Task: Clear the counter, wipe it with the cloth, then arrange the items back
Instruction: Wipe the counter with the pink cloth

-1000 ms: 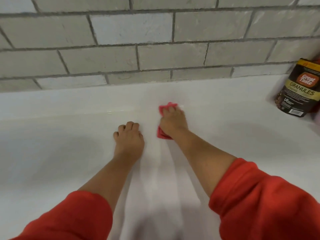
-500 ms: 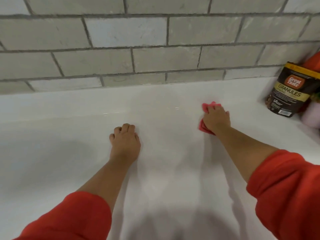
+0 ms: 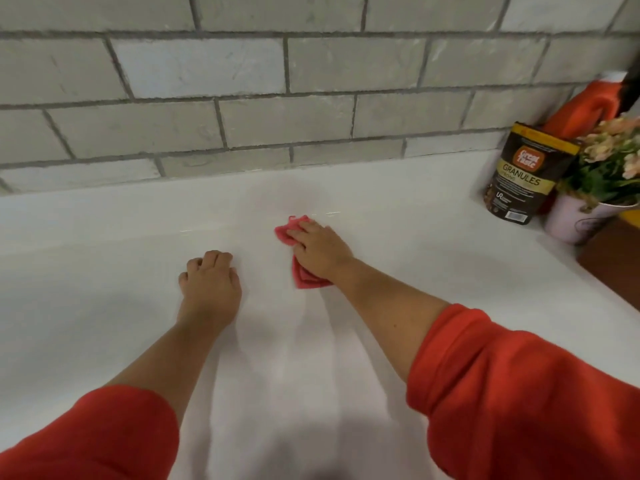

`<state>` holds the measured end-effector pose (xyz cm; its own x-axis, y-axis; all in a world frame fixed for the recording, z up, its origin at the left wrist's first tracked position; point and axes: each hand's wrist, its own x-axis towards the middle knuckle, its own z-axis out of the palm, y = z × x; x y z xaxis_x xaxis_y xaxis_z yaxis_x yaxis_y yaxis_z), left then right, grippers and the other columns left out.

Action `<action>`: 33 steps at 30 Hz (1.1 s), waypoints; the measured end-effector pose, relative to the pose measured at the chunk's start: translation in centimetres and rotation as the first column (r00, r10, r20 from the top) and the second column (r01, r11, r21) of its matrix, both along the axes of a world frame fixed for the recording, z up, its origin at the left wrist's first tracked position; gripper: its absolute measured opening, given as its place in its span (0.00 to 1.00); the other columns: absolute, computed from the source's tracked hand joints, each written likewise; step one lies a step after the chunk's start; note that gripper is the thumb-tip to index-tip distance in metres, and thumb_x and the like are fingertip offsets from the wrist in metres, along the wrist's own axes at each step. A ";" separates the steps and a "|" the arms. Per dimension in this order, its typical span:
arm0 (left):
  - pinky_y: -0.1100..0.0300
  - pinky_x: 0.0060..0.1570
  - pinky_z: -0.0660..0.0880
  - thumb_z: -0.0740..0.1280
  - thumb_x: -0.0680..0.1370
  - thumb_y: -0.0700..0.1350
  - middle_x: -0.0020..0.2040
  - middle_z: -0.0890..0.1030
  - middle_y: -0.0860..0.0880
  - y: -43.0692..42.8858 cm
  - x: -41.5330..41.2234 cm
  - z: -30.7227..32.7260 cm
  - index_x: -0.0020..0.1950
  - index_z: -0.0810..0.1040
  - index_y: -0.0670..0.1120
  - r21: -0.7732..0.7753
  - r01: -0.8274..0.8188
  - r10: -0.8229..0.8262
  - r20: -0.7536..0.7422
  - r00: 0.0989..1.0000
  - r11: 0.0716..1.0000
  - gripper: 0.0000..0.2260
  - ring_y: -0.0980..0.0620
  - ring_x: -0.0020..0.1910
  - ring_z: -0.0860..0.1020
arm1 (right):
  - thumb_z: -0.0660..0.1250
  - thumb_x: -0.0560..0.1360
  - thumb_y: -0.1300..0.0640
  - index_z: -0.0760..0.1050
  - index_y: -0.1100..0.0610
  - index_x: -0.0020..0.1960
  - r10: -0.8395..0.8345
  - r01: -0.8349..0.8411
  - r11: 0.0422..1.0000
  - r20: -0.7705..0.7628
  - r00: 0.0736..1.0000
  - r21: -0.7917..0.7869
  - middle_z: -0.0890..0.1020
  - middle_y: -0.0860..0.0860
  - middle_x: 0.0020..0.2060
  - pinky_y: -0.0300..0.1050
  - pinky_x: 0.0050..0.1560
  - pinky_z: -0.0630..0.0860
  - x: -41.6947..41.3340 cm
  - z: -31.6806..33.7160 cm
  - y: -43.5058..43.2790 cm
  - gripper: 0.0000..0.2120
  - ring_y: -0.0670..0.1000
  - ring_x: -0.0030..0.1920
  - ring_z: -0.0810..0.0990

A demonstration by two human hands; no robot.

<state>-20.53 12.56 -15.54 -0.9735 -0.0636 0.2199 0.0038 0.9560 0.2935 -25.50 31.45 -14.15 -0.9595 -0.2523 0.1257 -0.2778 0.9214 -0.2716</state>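
My right hand lies flat on a crumpled pink cloth and presses it onto the white counter, near the middle. Pink folds stick out beyond the fingertips and under the wrist. My left hand rests on the counter just left of the cloth, with its fingers curled under and nothing in it. Both forearms come out of red sleeves.
A dark pouch labelled GRANULES stands at the back right beside an orange bottle and a pale pot of pink flowers. A brown wooden surface sits at the right edge. A grey tiled wall backs the counter.
My right hand swept the cloth to the right, then back left toward my left hand. The left hand stayed in place. The view shifted right, showing the bottle and flowers.
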 end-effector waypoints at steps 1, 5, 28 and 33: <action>0.47 0.60 0.63 0.57 0.79 0.41 0.64 0.73 0.43 0.0 0.0 0.0 0.64 0.72 0.41 -0.004 0.002 -0.002 0.003 1.000 1.000 0.14 0.38 0.62 0.67 | 0.52 0.80 0.56 0.63 0.50 0.73 -0.049 0.049 0.999 0.002 0.999 0.006 0.61 0.50 0.74 0.50 0.73 0.55 -0.2 0.0 1.6 0.22 0.50 0.75 0.57; 0.48 0.61 0.62 0.56 0.80 0.41 0.64 0.72 0.44 -0.1 -0.1 -0.1 0.66 0.71 0.42 -0.013 0.000 0.000 0.008 1.000 1.000 0.15 0.40 0.63 0.67 | 0.50 0.81 0.56 0.60 0.49 0.75 -0.180 0.178 0.979 0.005 0.984 0.095 0.58 0.48 0.76 0.51 0.72 0.57 -1.2 0.2 8.4 0.22 0.50 0.76 0.55; 0.47 0.61 0.63 0.56 0.80 0.41 0.66 0.71 0.42 -0.2 0.2 0.2 0.66 0.71 0.40 -0.016 0.025 -0.025 0.034 0.999 1.000 0.16 0.38 0.63 0.66 | 0.53 0.80 0.55 0.62 0.55 0.74 0.076 -0.076 0.997 -0.001 0.997 0.027 0.60 0.53 0.75 0.46 0.74 0.49 7.5 0.0 -4.9 0.22 0.53 0.76 0.55; 0.46 0.63 0.62 0.54 0.81 0.41 0.68 0.69 0.43 -0.1 0.4 0.7 0.68 0.69 0.41 -0.027 0.025 -0.023 0.079 0.997 0.999 0.16 0.39 0.66 0.65 | 0.53 0.80 0.55 0.62 0.52 0.74 -0.051 0.052 0.998 0.056 0.997 -0.028 0.59 0.50 0.75 0.45 0.73 0.50 10.1 0.4 3.1 0.22 0.49 0.76 0.54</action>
